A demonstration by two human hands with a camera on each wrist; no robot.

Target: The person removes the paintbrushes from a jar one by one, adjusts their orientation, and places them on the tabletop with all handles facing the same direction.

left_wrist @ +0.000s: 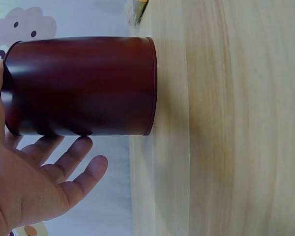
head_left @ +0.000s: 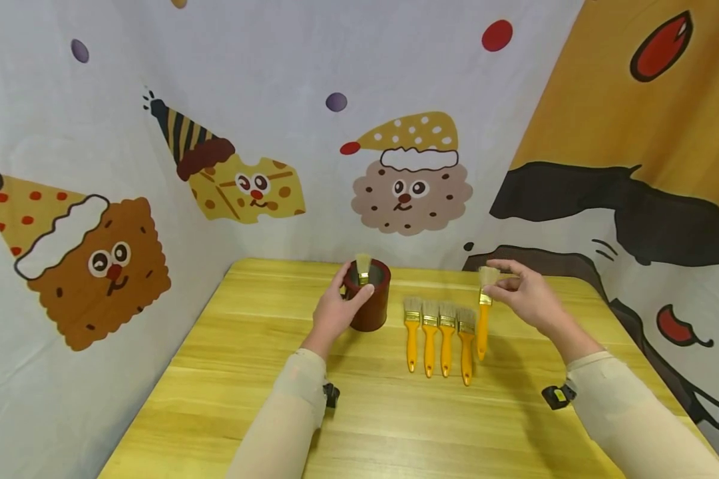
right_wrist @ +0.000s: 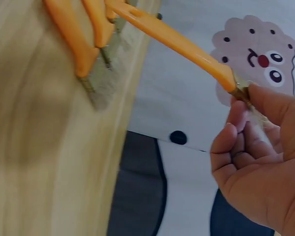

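A dark red cylindrical cup point(head_left: 373, 309) stands upright near the table's back edge. One paintbrush point(head_left: 363, 266) is in it, bristles up above the rim. My left hand point(head_left: 335, 311) holds the cup by its left side, thumb near the rim; its fingers point(left_wrist: 81, 150) lie along the wall in the left wrist view. My right hand point(head_left: 530, 296) pinches another paintbrush point(head_left: 483, 322) around its metal ferrule and bristles. That brush's orange handle point(right_wrist: 172, 39) points down in the head view. Left of it, several similar paintbrushes point(head_left: 447, 339) lie side by side on the table, bristles toward the back.
The wooden table point(head_left: 371, 426) ends at a white cloth backdrop point(head_left: 275, 53) printed with cartoon food. Each wrist carries a small black camera mount, one point(head_left: 331, 396) at the left sleeve and one point(head_left: 557, 397) at the right.
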